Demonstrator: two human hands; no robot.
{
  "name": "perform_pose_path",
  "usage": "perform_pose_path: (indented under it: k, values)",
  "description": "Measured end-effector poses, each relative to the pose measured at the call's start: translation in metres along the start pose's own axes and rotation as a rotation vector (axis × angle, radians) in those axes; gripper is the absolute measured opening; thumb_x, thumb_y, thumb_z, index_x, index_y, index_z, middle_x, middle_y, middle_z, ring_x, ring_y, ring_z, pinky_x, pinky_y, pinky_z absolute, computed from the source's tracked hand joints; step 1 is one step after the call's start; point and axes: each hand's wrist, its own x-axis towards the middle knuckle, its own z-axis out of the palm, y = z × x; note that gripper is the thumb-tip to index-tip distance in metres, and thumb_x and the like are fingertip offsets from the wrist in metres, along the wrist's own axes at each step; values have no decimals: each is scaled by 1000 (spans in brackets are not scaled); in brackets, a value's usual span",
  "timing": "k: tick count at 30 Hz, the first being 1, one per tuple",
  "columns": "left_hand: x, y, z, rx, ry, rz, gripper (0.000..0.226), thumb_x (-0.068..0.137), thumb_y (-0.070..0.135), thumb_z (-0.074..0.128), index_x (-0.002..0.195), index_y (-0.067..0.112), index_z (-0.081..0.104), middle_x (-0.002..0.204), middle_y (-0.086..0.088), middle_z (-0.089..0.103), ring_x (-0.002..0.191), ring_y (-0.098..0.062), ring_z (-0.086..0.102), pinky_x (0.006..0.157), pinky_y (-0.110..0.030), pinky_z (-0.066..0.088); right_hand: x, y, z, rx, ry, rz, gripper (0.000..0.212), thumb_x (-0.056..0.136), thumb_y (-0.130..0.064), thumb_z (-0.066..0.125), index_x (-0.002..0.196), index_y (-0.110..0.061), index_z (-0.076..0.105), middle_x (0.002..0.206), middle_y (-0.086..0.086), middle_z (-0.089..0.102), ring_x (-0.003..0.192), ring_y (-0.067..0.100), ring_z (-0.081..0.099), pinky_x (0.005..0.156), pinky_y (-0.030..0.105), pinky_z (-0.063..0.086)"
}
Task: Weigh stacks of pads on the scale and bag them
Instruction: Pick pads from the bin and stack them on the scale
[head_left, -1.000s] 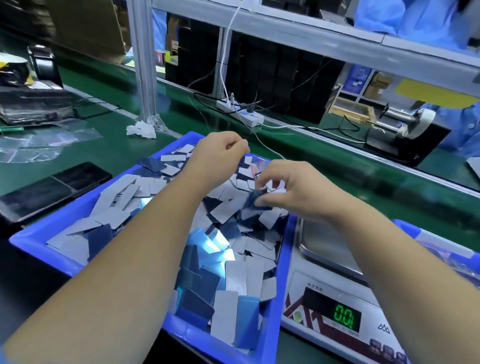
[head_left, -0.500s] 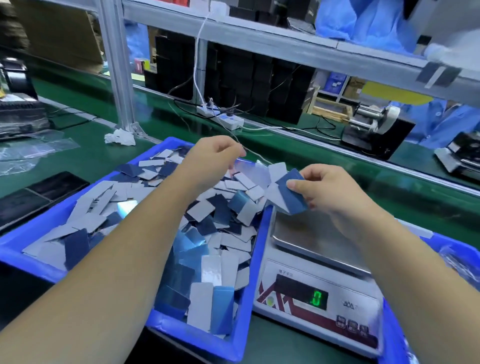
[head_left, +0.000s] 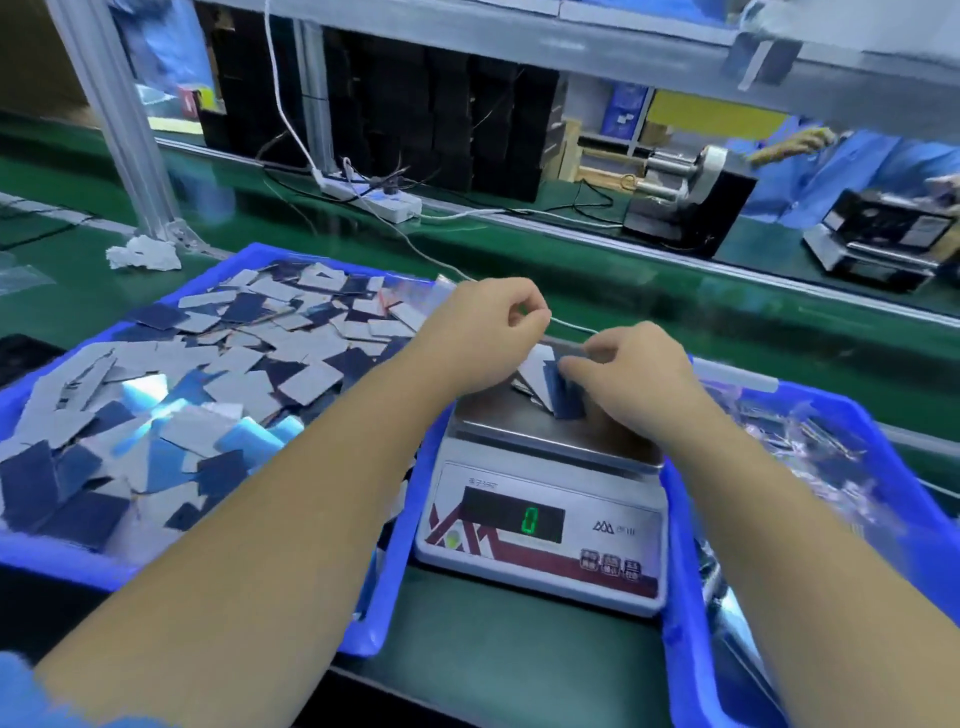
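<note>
A white digital scale (head_left: 613, 530) sits between two blue trays, and its green display (head_left: 528, 519) reads 0. My right hand (head_left: 631, 382) pinches a small stack of grey and dark blue pads (head_left: 563, 397), tilted on edge on the steel scale platform (head_left: 519, 423). My left hand (head_left: 488, 338) hovers beside the stack at the platform's back left, fingers curled into a fist, with nothing visible in it. The left blue tray (head_left: 31, 553) is full of several loose pads (head_left: 218, 384).
A blue tray (head_left: 883, 441) at the right holds clear plastic bags (head_left: 810, 441). Behind lie a white power strip (head_left: 379, 200) with cables, a crumpled white scrap (head_left: 143, 254), and an aluminium post (head_left: 119, 124). A person in blue (head_left: 841, 166) works across the green belt.
My right hand carried the stack of pads from above the left tray down onto the scale platform. My left hand followed to the right, still curled. The view shifted right.
</note>
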Motion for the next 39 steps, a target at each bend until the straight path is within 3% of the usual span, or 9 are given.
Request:
perform_pose_path:
  k: [3,6,10,14,18,26,31,34,39]
  values:
    - [-8,-12,-1,-43,43,-4,16,96,26,56,88,21,69,60,17,58,62,8,51,54,-6,34,1,6,-2,122,43,70,16,83,-42,64,85,-26,65,108,4,63,99,23,57,76,32,44]
    - [-7,-19,-9,-73,76,-47,18,97,28,55,83,25,67,53,20,51,55,3,46,50,-7,34,1,11,-4,173,33,102,3,84,-37,61,83,-35,62,112,2,62,101,21,57,75,30,40]
    - [-7,-22,-5,-81,78,-81,18,96,26,55,84,24,69,49,21,48,52,2,45,47,-8,33,0,14,-4,197,50,106,6,82,-31,58,78,-32,63,106,1,64,95,21,58,74,31,46]
    - [-9,-19,2,-104,40,-75,17,95,17,55,89,25,69,49,15,43,50,-1,41,47,-10,32,1,16,-5,210,74,98,8,82,-28,58,76,-31,63,102,0,64,93,20,57,72,28,40]
    - [-9,-20,1,-98,58,-75,33,85,3,47,89,30,65,46,15,36,48,-4,36,45,-12,30,0,16,-5,222,74,80,7,81,-27,59,80,-28,66,96,-3,65,89,18,57,66,28,40]
    - [-10,-18,-2,-112,84,-92,36,83,-1,44,85,31,60,43,15,34,46,-5,33,46,-15,30,-2,13,-5,206,31,66,8,81,-28,59,76,-31,64,93,-6,65,82,11,56,59,25,40]
    - [-10,-16,-2,-130,96,-103,33,83,0,42,89,24,63,40,13,31,43,-6,29,41,-16,25,-4,12,-7,192,11,41,8,82,-26,61,80,-28,68,85,-12,65,89,15,59,66,27,43]
    - [-11,-16,-1,-134,82,-101,34,83,1,42,92,26,63,43,13,32,46,-6,31,45,-19,27,-6,11,-6,195,-9,-33,10,84,-38,67,85,-29,70,87,-14,61,88,8,57,62,18,37]
    - [-11,-17,2,-162,47,-93,28,86,7,45,95,26,63,45,15,34,47,-4,34,44,-15,29,-13,4,-4,154,-114,-194,42,76,-62,71,104,-31,68,100,-9,54,91,2,53,70,19,38]
